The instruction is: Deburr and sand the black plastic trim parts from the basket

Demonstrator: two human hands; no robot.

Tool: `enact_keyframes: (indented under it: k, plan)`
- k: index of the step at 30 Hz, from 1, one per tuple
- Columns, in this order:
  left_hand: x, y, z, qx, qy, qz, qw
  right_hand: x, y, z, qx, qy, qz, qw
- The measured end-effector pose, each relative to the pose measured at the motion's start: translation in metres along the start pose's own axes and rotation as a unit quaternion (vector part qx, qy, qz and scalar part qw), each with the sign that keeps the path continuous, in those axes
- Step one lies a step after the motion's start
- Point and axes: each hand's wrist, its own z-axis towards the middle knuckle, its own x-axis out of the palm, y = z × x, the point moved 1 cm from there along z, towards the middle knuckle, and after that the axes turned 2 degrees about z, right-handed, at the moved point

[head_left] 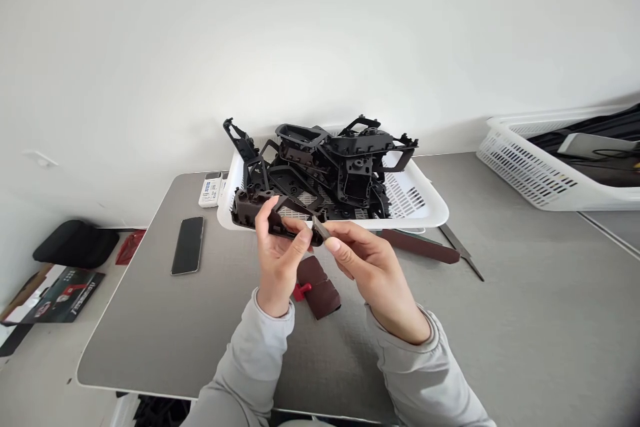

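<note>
The left hand [277, 257] grips a dark molded plastic part [255, 208] just in front of a white plastic basket [400, 220] (heaped with similar parts [345, 160]); the right hand [373, 267] pinches a small flat tool [321, 228] against the part.

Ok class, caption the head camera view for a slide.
Left hand holds a dark plastic part; right hand holds a small tool against it.

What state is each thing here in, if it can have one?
left hand: gripping dark plastic part
dark plastic part: tilted, held up
right hand: pinching small flat tool
small flat tool: touching the part's edge
white plastic basket: heaped with black plastic parts
phone: lying flat
</note>
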Motion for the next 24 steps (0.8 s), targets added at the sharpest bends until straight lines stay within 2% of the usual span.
enact_keyframes:
  k: [2,7,11,15,20,24]
  plan:
    - [-0.001,-0.001,0.000,0.001,-0.011,0.000,1.000,0.001,0.000,0.000,-0.003,0.019,-0.010,1.000]
    - [-0.007,-0.001,0.003,0.056,-0.036,0.041,0.997,-0.002,-0.005,0.004,-0.037,0.034,-0.067,0.996]
    - [-0.013,-0.004,0.004,0.062,-0.003,0.082,0.995,-0.007,-0.008,0.005,-0.047,0.017,-0.117,0.992]
    - [-0.017,-0.013,0.001,0.054,0.041,0.133,0.989,-0.009,-0.002,-0.001,-0.076,0.039,-0.161,0.983]
    - [-0.026,-0.030,-0.017,0.076,0.072,0.227,0.968,-0.006,0.005,-0.024,-0.144,0.058,-0.246,0.957]
    - [-0.041,-0.038,-0.044,0.029,0.090,0.275,0.957,0.001,0.000,-0.050,-0.199,0.090,-0.337,0.916]
